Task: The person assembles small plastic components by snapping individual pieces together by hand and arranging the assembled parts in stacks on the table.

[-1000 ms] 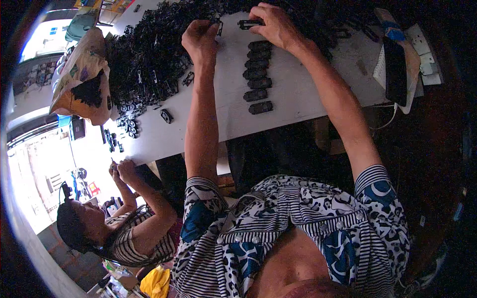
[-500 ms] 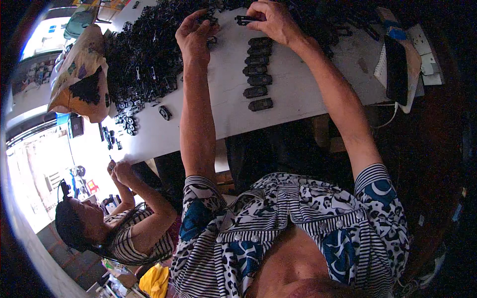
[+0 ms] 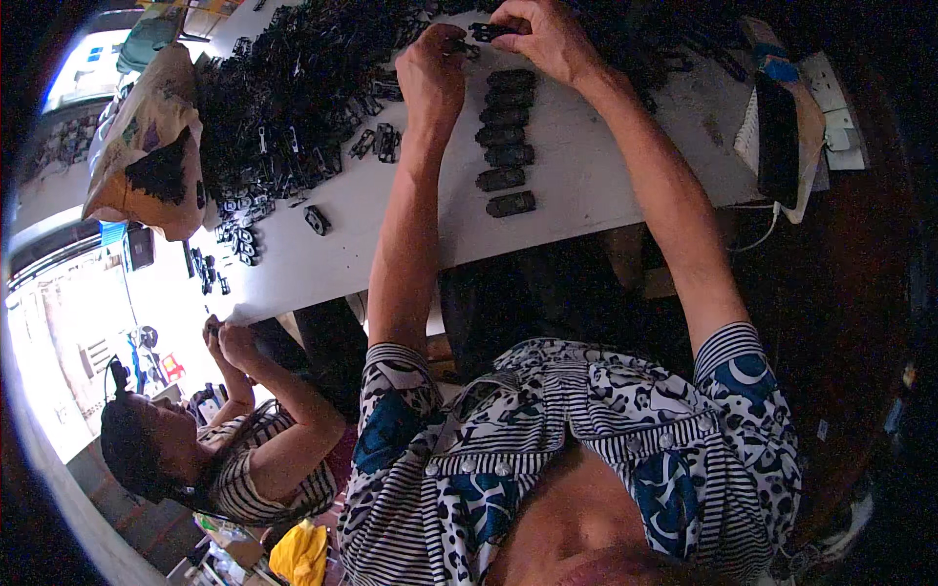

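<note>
My left hand (image 3: 431, 80) is closed in a pinch over the far part of the table, with a small dark piece (image 3: 461, 46) at its fingertips. Close beside it, my right hand (image 3: 549, 41) grips a flat black plastic part (image 3: 486, 32) by one end, the other end pointing left toward my left hand. Below both hands, a column of similar black plastic parts (image 3: 505, 155) lies on the white table. Finer details of the held pieces are too small and dark to make out.
A large heap of black parts (image 3: 283, 107) covers the table's far left, with a stained sack (image 3: 147, 146) beside it. One loose black part (image 3: 316, 220) lies nearer. At right are a black flat object (image 3: 779, 146) and a cable. A co-worker (image 3: 264, 439) in stripes sits at left.
My left hand has moved right, away from the heap, and now meets my right hand with a small piece. My right hand keeps its black part, shifted slightly.
</note>
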Motion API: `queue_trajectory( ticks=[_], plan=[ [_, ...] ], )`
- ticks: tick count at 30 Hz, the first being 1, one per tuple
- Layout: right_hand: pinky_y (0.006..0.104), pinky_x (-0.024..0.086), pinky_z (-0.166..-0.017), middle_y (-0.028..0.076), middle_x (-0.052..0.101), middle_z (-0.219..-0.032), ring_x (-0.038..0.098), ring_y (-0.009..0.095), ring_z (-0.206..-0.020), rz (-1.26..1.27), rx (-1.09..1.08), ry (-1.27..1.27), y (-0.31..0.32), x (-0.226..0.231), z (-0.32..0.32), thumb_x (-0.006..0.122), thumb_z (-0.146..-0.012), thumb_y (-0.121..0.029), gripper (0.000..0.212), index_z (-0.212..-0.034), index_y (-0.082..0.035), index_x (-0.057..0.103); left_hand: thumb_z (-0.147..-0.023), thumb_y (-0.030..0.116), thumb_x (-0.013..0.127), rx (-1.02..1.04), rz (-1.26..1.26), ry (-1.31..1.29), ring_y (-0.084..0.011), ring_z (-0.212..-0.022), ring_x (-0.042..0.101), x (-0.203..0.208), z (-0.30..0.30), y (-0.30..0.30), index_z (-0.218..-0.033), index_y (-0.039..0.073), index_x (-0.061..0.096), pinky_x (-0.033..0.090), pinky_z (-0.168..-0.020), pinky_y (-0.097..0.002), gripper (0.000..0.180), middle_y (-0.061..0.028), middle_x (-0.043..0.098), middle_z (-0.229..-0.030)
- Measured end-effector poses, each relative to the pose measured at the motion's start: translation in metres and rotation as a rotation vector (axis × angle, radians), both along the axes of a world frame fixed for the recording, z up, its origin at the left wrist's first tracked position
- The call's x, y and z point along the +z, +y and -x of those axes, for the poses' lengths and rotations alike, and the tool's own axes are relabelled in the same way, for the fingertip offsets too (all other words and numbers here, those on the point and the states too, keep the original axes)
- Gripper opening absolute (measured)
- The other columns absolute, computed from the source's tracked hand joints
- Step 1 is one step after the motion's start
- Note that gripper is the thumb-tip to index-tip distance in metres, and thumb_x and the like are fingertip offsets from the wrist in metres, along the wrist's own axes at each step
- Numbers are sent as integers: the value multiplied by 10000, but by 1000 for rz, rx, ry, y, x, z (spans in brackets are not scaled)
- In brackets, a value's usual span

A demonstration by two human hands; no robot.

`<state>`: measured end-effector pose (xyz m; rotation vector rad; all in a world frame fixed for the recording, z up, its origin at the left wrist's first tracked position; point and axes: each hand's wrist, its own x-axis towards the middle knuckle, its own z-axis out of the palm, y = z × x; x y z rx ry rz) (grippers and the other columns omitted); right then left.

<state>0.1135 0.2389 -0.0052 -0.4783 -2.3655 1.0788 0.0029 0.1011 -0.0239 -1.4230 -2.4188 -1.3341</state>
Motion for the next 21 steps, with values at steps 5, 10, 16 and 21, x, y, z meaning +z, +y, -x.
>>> queue_trajectory(
  ticks=[5,10,16,21],
  plan=[
    [361,497,-734,149,599,-905,620,271,-819,-1,-3,-42,-3,3,-5,719,-736,-36,226,-939,36,652,-648,57,775,39,-9,112,-303,-851,593,-3,-3,-3,-912,54,721,482,-738,-396,270,-136,607,-884],
    [360,489,-739,153,589,-888,606,287,-841,-74,39,-71,-6,4,-6,717,-710,-16,221,-920,27,663,-599,94,811,30,7,160,-306,-850,598,-12,1,-2,-912,60,728,487,-738,-394,325,-133,609,-900],
    [382,479,-717,147,580,-849,592,312,-832,-288,102,40,2,-7,-3,715,-664,10,227,-886,19,669,-573,117,828,-4,-1,121,-317,-849,606,-23,5,8,-907,68,729,496,-759,-388,352,-133,614,-889],
    [388,475,-712,160,574,-842,590,328,-813,-250,149,-36,0,1,-4,717,-650,23,214,-854,31,653,-573,106,826,-6,24,105,-316,-854,617,-20,3,6,-923,78,728,500,-757,-392,365,-125,625,-894]
  ],
)
